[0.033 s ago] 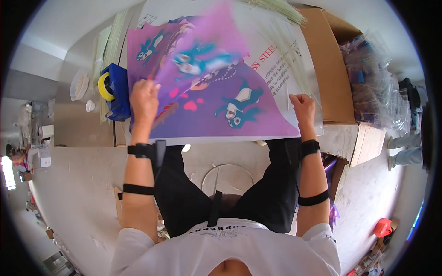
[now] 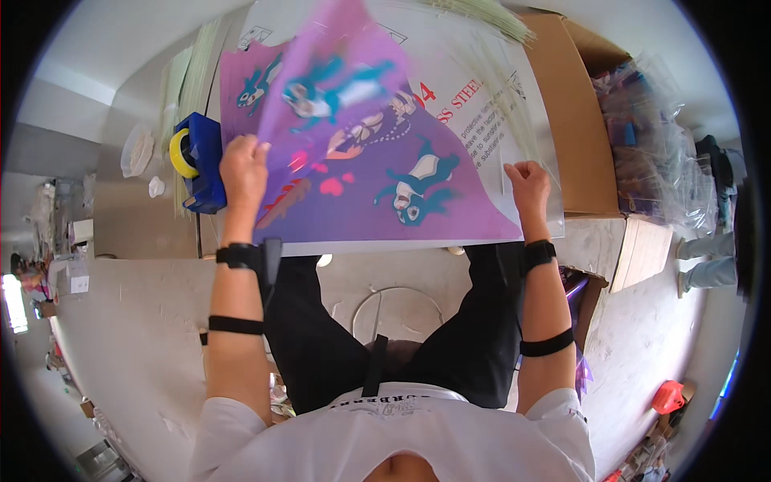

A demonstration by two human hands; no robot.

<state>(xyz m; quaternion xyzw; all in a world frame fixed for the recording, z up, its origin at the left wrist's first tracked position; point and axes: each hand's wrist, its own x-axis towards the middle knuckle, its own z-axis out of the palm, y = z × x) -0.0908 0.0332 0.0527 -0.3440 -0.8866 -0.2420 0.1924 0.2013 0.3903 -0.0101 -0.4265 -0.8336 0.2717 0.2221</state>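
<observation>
My left hand (image 2: 243,173) is closed on the edge of a thin purple printed sheet (image 2: 341,44) with teal cartoon animals. This sheet is raised and blurred by motion, its upper part curling over. Beneath it another matching printed sheet (image 2: 474,221) lies flat, reaching the table's near edge. My right hand (image 2: 530,197) is at the right, beyond that sheet's lower right corner. Its thumb and fingers are pinched together; whatever may be between them is too small to make out. A blue tape dispenser (image 2: 210,165) with a yellow roll stands just left of my left hand.
Bundles of thin pale sticks lie at the left (image 2: 197,76) and far edge (image 2: 490,16). A cardboard box (image 2: 574,120) stands at the right, beside plastic-wrapped packages (image 2: 654,153). White printed covering (image 2: 526,88) lies under the sheets. A small clear bowl (image 2: 138,153) sits at far left.
The raised sheet has swung leftward, uncovering more of the sheet below and the white covering. My left hand has shifted slightly left; my right hand has stayed in place.
</observation>
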